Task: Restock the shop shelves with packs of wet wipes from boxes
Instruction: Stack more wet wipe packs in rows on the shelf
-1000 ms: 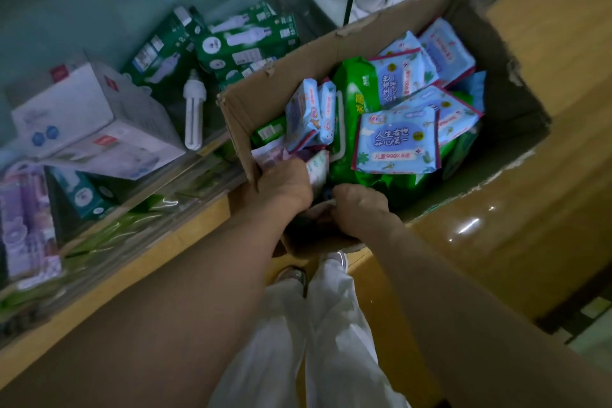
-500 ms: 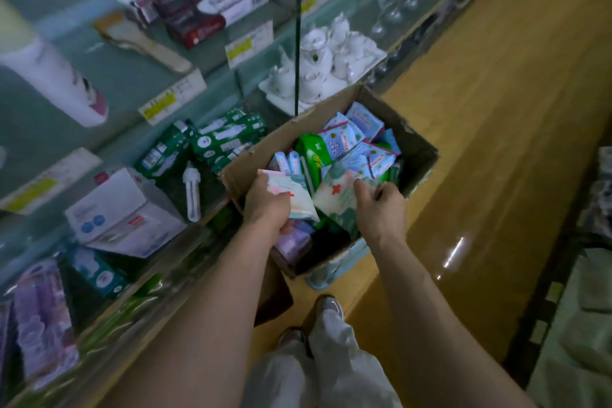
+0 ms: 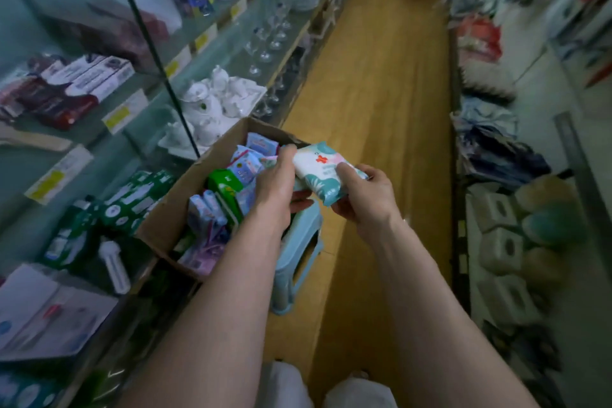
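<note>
Two hands hold one pack [image 3: 319, 164] of wet wipes in the air, above the far right corner of the box [image 3: 172, 219].

1. Left hand [image 3: 278, 189]: grasping. Its fingers curl over the pack's left end and the thumb lies underneath.
2. Right hand [image 3: 366, 200]: grasping. Its thumb presses on the pack's top face near the right end, with the fingers below.
3. Whether a second pack lies beneath the first cannot be told.

Orientation: the pack's long axis runs across the aisle, from one hand to the other, with the printed face up and tilted slightly toward the camera. It touches neither the box nor any shelf.

Surroundings: the box rests on a stool [image 3: 298, 262] just beside the left glass shelves [image 3: 231, 40] and holds more packs [image 3: 245, 169]. The right shelving [image 3: 563, 129] stands across the floor [image 3: 381, 83], well apart from the box.

Assessment: the pack appears lifted clear and ready to be carried to a shelf. The left hand is nearer the glass shelves and the right hand is nearer the opposite shelving. The destination is not evident, as no matching wipes can be made out on either side. Either way the pack travels end-first along its long axis, and the hand on the leading end would have to let go before it goes in.
</note>
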`<state>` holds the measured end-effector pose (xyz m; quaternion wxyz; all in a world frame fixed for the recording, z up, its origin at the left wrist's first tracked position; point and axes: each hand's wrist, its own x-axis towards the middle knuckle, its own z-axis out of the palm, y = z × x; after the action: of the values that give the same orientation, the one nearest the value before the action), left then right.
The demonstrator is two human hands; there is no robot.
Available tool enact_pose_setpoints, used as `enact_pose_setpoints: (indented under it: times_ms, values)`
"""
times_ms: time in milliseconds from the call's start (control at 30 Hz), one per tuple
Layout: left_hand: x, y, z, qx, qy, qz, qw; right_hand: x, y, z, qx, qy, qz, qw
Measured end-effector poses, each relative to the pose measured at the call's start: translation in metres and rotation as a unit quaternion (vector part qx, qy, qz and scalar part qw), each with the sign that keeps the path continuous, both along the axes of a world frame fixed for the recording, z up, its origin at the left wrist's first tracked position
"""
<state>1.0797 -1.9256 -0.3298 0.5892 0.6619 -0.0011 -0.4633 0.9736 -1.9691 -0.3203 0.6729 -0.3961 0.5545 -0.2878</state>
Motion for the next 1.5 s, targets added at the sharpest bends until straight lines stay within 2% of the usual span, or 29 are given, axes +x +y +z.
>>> enact_pose_setpoints:
  times_ms: [267, 567, 733, 967, 1067, 1267, 1500]
  values:
    - [-0.087, -0.050, 0.031, -0.074, 0.017, -0.057, 0.995, -0.095, -0.016, 0.035, -0.004, -0.084, -0.022, 0.996]
    - [-0.204, -0.098, 0.066, -0.100, -0.061, -0.160, 0.980, -0.220, -0.048, 0.066, -0.076, -0.021, -0.175, 0.981]
    - [-0.281, -0.131, 0.084, -0.122, -0.049, -0.212, 0.968, -0.295, -0.067, 0.081, -0.098, -0.039, -0.246, 0.964]
    - [-0.394, -0.184, 0.098, -0.140, -0.061, -0.325, 0.933, -0.403, -0.083, 0.100, -0.141, -0.060, -0.359, 0.921]
    - [-0.441, -0.203, 0.108, -0.151, -0.059, -0.369, 0.915, -0.447, -0.087, 0.108, -0.160, -0.040, -0.405, 0.899]
    - [-0.532, -0.236, 0.132, -0.188, -0.051, -0.428, 0.883, -0.516, -0.103, 0.122, -0.136, -0.015, -0.500, 0.855]
    - [-0.610, -0.279, 0.159, -0.211, 0.006, -0.520, 0.827, -0.579, -0.131, 0.139, -0.191, 0.046, -0.593, 0.781]
